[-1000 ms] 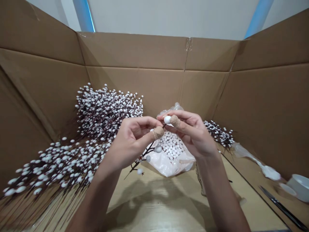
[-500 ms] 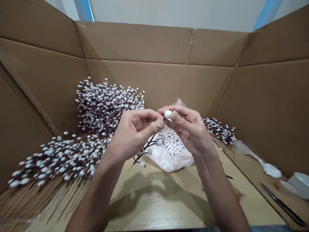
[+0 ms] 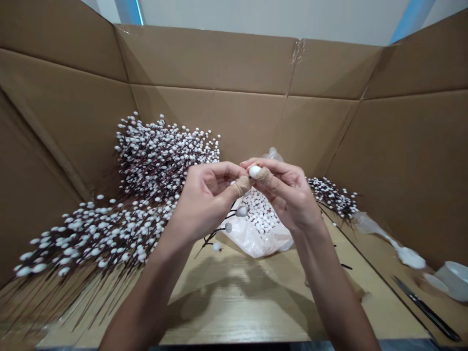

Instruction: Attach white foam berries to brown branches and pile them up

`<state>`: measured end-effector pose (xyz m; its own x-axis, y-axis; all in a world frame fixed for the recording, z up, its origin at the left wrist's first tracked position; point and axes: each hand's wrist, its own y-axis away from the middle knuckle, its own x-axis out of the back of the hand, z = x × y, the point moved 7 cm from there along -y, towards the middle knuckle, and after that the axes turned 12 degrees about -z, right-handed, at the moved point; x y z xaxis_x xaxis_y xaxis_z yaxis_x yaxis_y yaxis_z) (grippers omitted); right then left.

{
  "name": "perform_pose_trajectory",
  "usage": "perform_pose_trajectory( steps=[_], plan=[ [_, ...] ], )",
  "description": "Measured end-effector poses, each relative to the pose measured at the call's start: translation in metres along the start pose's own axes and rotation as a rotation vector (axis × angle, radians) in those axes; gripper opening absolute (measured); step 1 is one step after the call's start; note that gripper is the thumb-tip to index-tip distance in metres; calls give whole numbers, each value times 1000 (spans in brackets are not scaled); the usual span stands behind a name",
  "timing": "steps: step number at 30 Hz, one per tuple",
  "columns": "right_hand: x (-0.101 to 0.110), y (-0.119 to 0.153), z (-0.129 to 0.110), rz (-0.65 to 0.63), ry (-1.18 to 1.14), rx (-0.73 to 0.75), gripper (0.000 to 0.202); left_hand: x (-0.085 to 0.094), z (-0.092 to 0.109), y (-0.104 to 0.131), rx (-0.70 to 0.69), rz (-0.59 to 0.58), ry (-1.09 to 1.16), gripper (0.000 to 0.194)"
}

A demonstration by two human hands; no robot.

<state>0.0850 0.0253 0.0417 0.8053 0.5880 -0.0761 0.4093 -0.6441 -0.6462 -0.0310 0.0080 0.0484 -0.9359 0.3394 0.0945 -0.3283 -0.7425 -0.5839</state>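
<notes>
My left hand (image 3: 215, 195) pinches a dark artificial berry stem (image 3: 210, 239), whose lower part with several white berries hangs below the palm. Between the thumb and fingers of my right hand (image 3: 287, 190) is a white berry (image 3: 255, 171), held right at the left fingertips. Tan tape wraps both thumbs. Where berry and stem meet is hidden by the fingers. Behind and below the hands lies a clear plastic bag (image 3: 252, 246) opened over many loose white berries (image 3: 261, 214).
Large bunches of white-berry stems (image 3: 157, 151) lie at left, and a smaller bunch (image 3: 332, 197) at right. A knife (image 3: 426, 307), a white cup (image 3: 453, 280) and a plastic wrap piece (image 3: 387, 239) rest on the right. Cardboard walls (image 3: 212, 63) surround the table (image 3: 234, 317).
The hands keep nearly the same pose, with the fingertips and berry pressed slightly closer together. The view has shifted a little.
</notes>
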Motion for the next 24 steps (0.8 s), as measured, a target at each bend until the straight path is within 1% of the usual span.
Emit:
perform_pose_trajectory(
  steps=[7,10,13,16,18,19,21,22,23,24],
  plan=[
    [4,2,-4,16,58,26,11,-3,-1,0,22,0,3,5],
    [8,3,-2,-2,52,-18,14,-5,0,0,25,-41,5,4],
    [10,4,-2,-67,55,-77,18,-5,-1,0,56,-82,-10,3],
    [12,4,-11,-133,54,-109,24,0,-1,1,69,-65,-28,6],
    [14,5,-15,-144,56,-110,28,6,0,1,45,-29,-36,8],
    [15,7,-14,-135,64,-121,29,9,1,1,28,-9,-40,8],
    [19,13,0,-68,109,-173,28,16,3,0,-7,31,-40,9],
    [20,20,14,-28,150,-234,26,18,3,-1,-20,45,-34,10],
    [23,29,28,43,211,-279,26,20,2,-2,-27,56,-22,10],
    [22,39,46,78,298,-357,29,20,1,-3,-30,58,-5,11]
  ],
)
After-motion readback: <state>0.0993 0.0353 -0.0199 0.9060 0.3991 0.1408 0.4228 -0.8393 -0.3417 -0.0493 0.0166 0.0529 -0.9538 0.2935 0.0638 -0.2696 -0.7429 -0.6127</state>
